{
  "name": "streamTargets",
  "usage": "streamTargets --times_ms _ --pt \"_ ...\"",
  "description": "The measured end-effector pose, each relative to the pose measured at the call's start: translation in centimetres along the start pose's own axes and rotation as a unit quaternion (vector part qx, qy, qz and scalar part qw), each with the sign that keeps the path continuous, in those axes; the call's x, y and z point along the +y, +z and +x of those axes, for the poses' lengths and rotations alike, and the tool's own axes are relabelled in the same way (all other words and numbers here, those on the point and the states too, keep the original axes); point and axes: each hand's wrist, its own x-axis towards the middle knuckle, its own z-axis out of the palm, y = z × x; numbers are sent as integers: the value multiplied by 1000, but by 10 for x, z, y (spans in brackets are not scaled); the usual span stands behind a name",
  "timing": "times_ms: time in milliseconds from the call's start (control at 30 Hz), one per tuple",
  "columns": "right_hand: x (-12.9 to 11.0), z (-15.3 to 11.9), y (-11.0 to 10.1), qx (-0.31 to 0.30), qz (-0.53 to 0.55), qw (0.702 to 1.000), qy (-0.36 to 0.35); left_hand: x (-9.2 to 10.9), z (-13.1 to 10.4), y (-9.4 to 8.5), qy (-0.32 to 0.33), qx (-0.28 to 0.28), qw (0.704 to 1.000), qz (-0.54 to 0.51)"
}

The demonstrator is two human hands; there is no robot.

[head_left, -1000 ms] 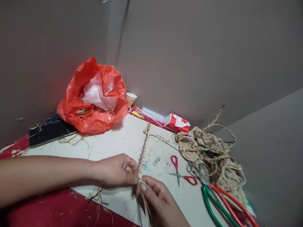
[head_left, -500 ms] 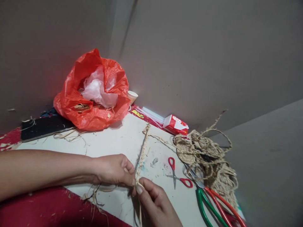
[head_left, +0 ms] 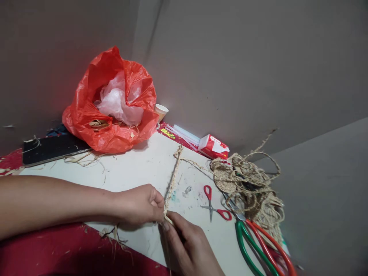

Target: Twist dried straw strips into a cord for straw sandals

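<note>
A pale plaited cord [head_left: 174,176] of straw-like fibre lies up the white board, its near end pinched between both hands. My left hand [head_left: 145,204] comes in from the left, fingers closed on that end. From below, my right hand [head_left: 191,241] meets it with thumb and forefinger pressed on the same spot. The fingertips almost touch, so the exact strands between them are hidden. At its far end the plait bends right toward a heap of coiled braided cord [head_left: 258,180]. Small red-handled scissors [head_left: 212,209] lie spread apart to the right of my hands.
Large shears [head_left: 255,245] with green and red-orange handles lie at the lower right. A red plastic bag [head_left: 115,142] stands at the back left beside a black flat panel [head_left: 51,149]. Behind are a paper cup [head_left: 161,112], a red packet [head_left: 212,147] and grey walls [head_left: 253,69].
The view has shifted slightly, so most things sit higher in the picture. My right hand has turned a little over the plait's end, and the loose strand below it shows less.
</note>
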Motion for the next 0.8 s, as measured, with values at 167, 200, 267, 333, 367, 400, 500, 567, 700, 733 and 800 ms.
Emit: streamTargets --times_ms 167,200,267,333,367,400,500,567,700,733,800 --pt "-6 -4 -8 -1 -18 998 66 -4 -3 1 29 15 998 58" --pt "-10 -5 -8 -5 -10 997 80 -5 -3 2 36 19 997 61" --pt "-18 -7 -4 -10 21 995 99 -5 -3 3 55 20 997 51" --pt "-26 -9 3 2 40 994 106 -6 -2 4 67 15 997 25" --pt "-29 -9 8 13 36 994 103 -6 -2 4 69 15 997 7" --pt "-31 -9 14 27 23 995 95 -7 -2 4 69 16 997 -12" --pt "-34 -11 29 79 -61 992 72 -6 -4 1 50 1 996 -69" --pt "-36 -12 37 107 -131 983 68 -5 -6 -2 25 -30 995 -92" --pt "-43 -16 44 131 -279 947 89 -4 -8 -8 -1 -57 992 -117" --pt "-44 -17 45 132 -310 937 93 -4 -8 -8 -2 -58 991 -124" --pt "-48 -17 47 130 -359 919 100 -5 -8 -7 -3 -59 989 -136"
